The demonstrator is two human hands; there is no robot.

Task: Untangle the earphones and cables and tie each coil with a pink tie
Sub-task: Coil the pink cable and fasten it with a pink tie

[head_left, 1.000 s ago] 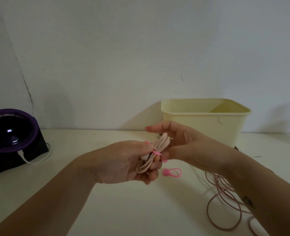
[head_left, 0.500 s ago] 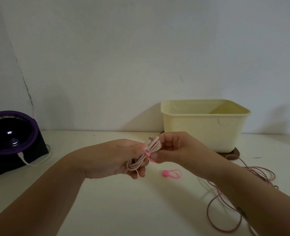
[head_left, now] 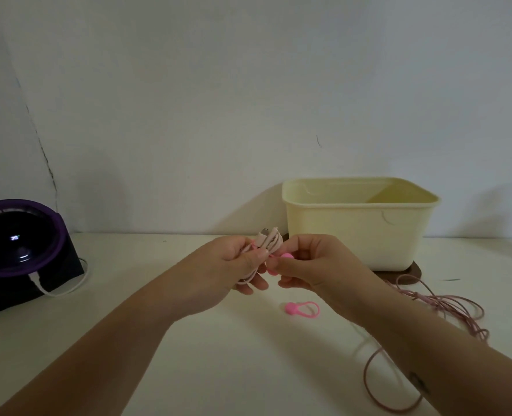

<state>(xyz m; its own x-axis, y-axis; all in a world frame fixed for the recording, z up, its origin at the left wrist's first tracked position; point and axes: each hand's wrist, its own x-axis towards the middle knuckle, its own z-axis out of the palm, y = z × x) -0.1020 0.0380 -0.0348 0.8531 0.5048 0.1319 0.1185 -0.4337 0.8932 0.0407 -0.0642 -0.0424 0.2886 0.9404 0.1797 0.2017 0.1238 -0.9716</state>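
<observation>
- My left hand point(head_left: 226, 267) grips the coiled pink cable point(head_left: 269, 240), held up between both hands.
- My right hand point(head_left: 314, 262) pinches the pink tie point(head_left: 286, 256) against that coil.
- Spare pink tie point(head_left: 302, 309) lies just below my right hand.
- Loose pink cable point(head_left: 422, 296) lies right of my right wrist.

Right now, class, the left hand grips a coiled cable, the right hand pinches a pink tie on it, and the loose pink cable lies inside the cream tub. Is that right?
No. The head view shows the loose pink cable on the table beside the cream tub, not inside it. The left hand grips the coiled cable and the right hand pinches the pink tie.
</observation>
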